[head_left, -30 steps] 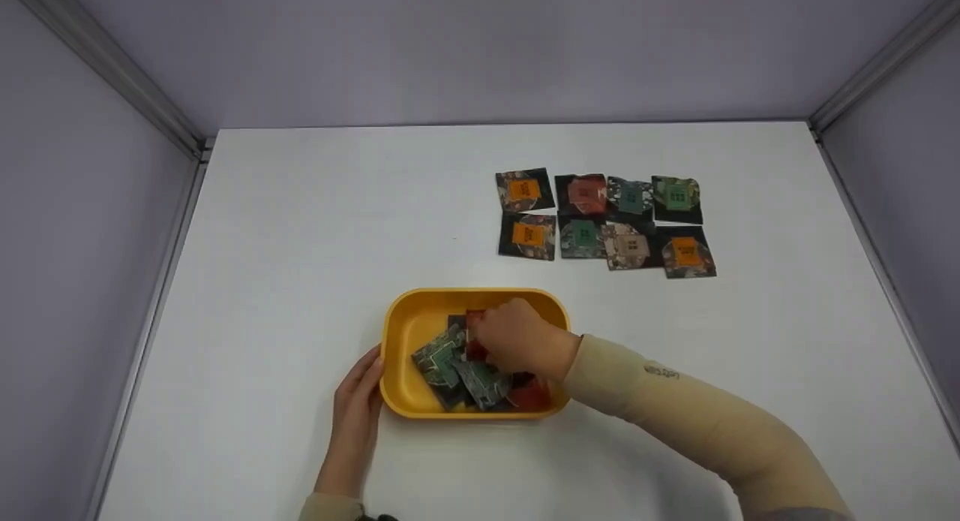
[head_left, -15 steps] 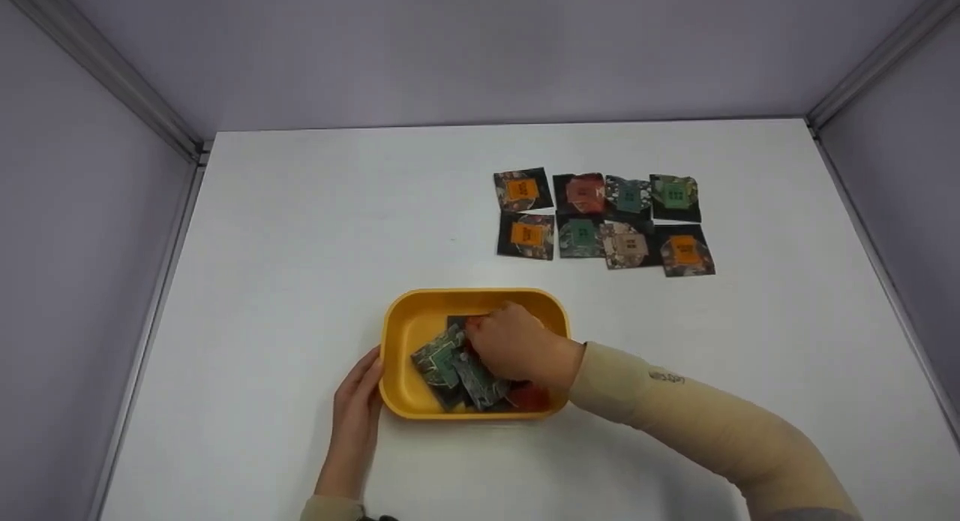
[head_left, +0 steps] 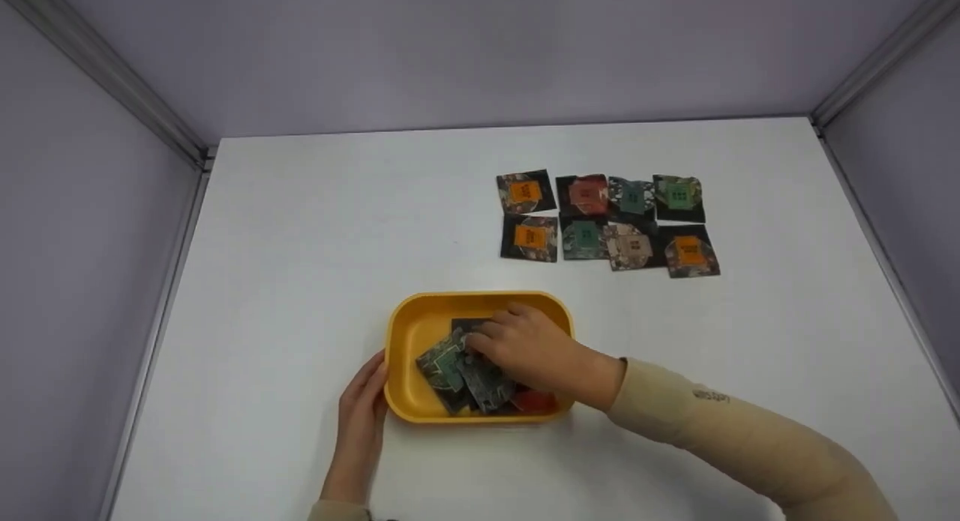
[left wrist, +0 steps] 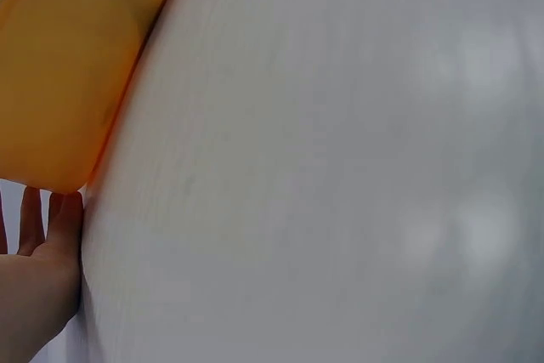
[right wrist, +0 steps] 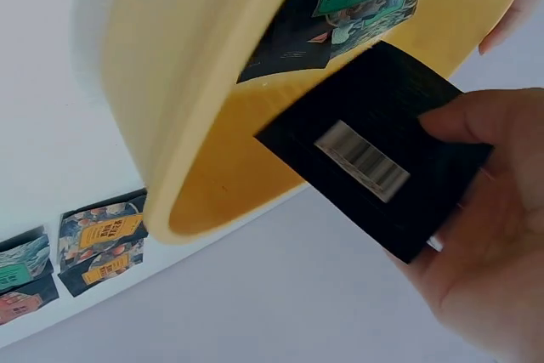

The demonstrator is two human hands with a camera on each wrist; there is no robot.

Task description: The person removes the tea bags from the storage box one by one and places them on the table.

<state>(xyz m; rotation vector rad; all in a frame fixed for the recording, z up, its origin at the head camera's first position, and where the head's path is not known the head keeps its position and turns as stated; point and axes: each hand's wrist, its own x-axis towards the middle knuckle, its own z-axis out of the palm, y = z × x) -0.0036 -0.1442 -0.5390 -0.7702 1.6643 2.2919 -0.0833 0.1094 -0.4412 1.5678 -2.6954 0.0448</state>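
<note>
My right hand (head_left: pixel 534 350) is inside the yellow plastic tray (head_left: pixel 404 371). Thumb and fingers pinch a flat black packet (right wrist: pixel 361 146), whose barcode side faces the right wrist camera. Below the hand, green-labelled packets (head_left: pixel 442 367) lie overlapped in the tray, and a bit of a red packet (head_left: pixel 534 401) shows by the near right corner. My left hand (head_left: pixel 361 408) touches the tray's left wall from outside; its fingers look straight against the wall in the left wrist view. In the head view my right hand covers most of the pinched packet.
Beyond the tray, towards the right, several packets lie in two rows on the white table (head_left: pixel 315 228): orange-labelled ones (head_left: pixel 531 237), a red one (head_left: pixel 585 195), a beige one (head_left: pixel 634 246) and green ones (head_left: pixel 679 196). Grey walls (head_left: pixel 480 55) enclose the table at the back and sides.
My right hand has shifted slightly within the tray and its fingers have turned. The red packet that showed near its fingertips is now hidden. My left hand stays at the tray's side.
</note>
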